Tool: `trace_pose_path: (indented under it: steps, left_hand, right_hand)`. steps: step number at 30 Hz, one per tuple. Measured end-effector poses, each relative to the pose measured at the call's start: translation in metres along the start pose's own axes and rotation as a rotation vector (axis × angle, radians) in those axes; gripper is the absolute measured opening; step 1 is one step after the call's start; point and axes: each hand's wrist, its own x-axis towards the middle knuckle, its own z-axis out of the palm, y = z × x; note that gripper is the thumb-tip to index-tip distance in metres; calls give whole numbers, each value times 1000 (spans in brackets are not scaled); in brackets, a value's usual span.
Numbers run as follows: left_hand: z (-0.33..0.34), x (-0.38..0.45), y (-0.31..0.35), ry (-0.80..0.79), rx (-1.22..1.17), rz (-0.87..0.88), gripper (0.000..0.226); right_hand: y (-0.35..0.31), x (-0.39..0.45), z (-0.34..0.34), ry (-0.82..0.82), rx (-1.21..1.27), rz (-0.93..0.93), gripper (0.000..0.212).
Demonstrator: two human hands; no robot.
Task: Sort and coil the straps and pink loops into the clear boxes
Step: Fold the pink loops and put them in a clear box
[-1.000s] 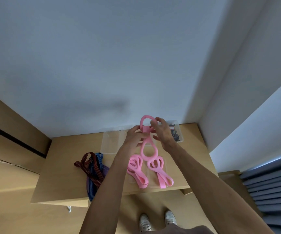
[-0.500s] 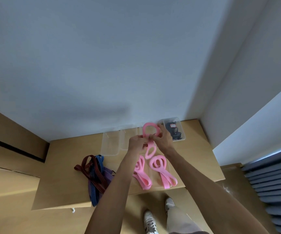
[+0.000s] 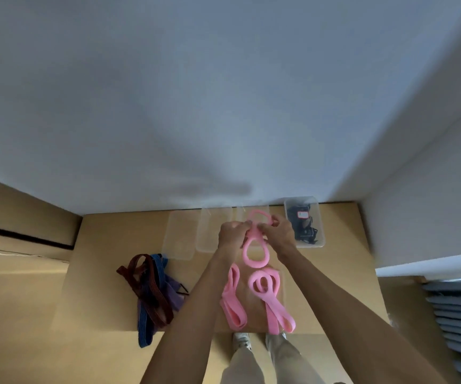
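My left hand [image 3: 232, 234] and my right hand [image 3: 277, 234] both pinch the waist of a pink loop [image 3: 254, 252] twisted into a figure eight above the wooden table [image 3: 107, 245]. Its upper ring stands over the clear boxes [image 3: 212, 228] at the back. Two more pink loops lie on the table near the front edge: a folded pink loop [image 3: 232, 300] on the left and a coiled pink loop [image 3: 268, 295] on the right. A tangle of brown, blue and purple straps [image 3: 151, 289] lies at the left.
Several clear boxes stand in a row along the wall; the rightmost box [image 3: 304, 221] holds dark straps. The blue strap end [image 3: 146, 331] hangs over the table's front edge. My shoes [image 3: 241, 340] show below it. A wall corner juts out at the right.
The lower ring of the held pink loop has grown wider and hangs lower. Both hands stay pinched at its middle. The camera has shifted slightly.
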Motion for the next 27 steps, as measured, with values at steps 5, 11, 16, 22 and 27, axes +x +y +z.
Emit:
trace_pose_path:
  steps: [5, 11, 16, 22, 27]
  left_hand:
    - [4, 30, 4, -71, 44, -4, 22]
    - [15, 65, -6, -51, 254, 32, 11]
    - [24, 86, -16, 24, 305, 85, 18]
    - [27, 85, -31, 98, 683, 327, 14]
    - [12, 78, -38, 147, 905, 545, 32]
  right_hand:
    - [-13, 39, 16, -11, -91, 72, 34]
    - [-7, 79, 27, -59, -215, 135, 32]
    - [-2, 94, 34, 1, -239, 89, 16]
    - [11, 91, 49, 34, -385, -5, 29]
    - [24, 77, 39, 128, -727, -254, 28]
